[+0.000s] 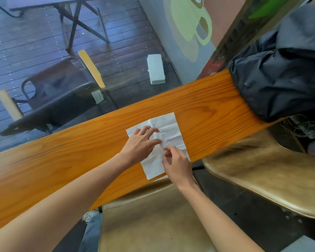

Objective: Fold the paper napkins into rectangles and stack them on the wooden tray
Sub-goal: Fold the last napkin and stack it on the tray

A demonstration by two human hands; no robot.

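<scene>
Left hand [143, 140] lay spread, pinning the napkin [168, 128] flat on the counter [62, 157] while the right hand [176, 162] pinched its near edge — best folded across squarely, corners matched.

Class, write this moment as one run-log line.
stage: folding | napkin: creased, flat on wooden counter | left hand: pressing napkin | right hand: pinching napkin | tray: not seen
</scene>
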